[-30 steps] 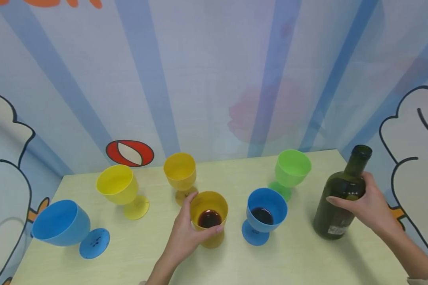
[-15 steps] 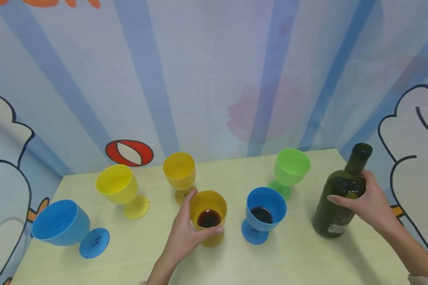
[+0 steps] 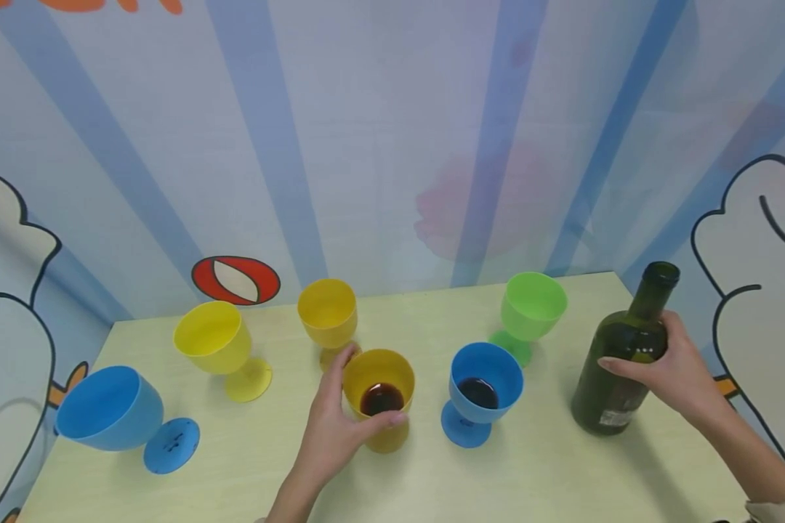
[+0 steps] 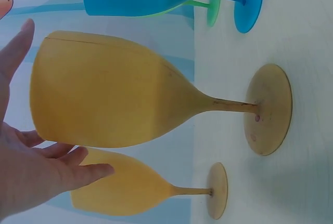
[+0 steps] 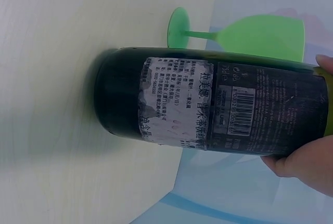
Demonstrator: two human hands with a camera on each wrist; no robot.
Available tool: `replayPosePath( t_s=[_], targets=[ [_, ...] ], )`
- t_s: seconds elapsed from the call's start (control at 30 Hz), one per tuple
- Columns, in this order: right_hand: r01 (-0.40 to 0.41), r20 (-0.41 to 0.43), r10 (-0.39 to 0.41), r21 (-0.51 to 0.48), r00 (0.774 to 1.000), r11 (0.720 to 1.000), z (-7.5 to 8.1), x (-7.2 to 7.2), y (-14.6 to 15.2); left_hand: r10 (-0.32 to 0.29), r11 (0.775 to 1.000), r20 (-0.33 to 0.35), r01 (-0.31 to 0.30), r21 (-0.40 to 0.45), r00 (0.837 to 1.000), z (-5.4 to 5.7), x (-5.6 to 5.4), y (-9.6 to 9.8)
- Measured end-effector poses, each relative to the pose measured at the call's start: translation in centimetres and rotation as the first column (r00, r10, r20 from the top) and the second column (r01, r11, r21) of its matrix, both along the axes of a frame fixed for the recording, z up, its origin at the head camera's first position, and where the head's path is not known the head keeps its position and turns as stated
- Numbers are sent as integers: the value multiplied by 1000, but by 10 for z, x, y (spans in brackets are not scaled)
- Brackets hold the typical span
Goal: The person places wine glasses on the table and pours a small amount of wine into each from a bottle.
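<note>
My left hand is spread around the near side of an amber goblet holding a little dark red liquid. In the left wrist view the fingers look straight and loose, and a gap shows between the thumb and the goblet's rim. The goblet stands upright on its round foot. My right hand grips a dark green wine bottle around its upper body, thumb across the front. The bottle is upright on the table; its printed back label and barcode show in the right wrist view.
A blue goblet with dark liquid stands right of the amber one, a green goblet behind it. Another amber goblet, a yellow goblet and a blue goblet stand to the left. A printed backdrop hangs behind the table.
The head view has shifted very slightly. My left hand looks a touch looser around the amber goblet. My right hand and the bottle keep their place.
</note>
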State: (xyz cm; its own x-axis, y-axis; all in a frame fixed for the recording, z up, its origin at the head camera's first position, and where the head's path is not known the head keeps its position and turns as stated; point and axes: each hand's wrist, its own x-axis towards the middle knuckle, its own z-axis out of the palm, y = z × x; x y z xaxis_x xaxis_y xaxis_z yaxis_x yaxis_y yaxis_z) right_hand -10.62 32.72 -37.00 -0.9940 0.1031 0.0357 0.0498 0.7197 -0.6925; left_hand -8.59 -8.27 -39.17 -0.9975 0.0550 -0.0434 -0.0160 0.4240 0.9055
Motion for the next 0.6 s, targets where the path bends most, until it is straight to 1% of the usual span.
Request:
replayPosePath(
  t_s=[0.27, 0.33, 0.47, 0.6],
  targets=[
    [-3, -4, 3, -15, 1000, 1000, 1, 1, 1, 36, 999, -49, -37, -21, 998, 9, 6, -1],
    [-3, -6, 3, -16, 1000, 1000, 1, 1, 1, 46, 999, -81, -47, -17, 996, 12, 8, -1],
    [4, 1, -4, -8, 1000, 1000, 1, 2, 1, 66, 998, -143, -64, 19, 988, 18, 11, -1],
    [3, 3, -3, -2, 1000, 1000, 1, 1, 1, 85, 995, -209, -73, 61, 974, 22, 15, 2]
  ],
)
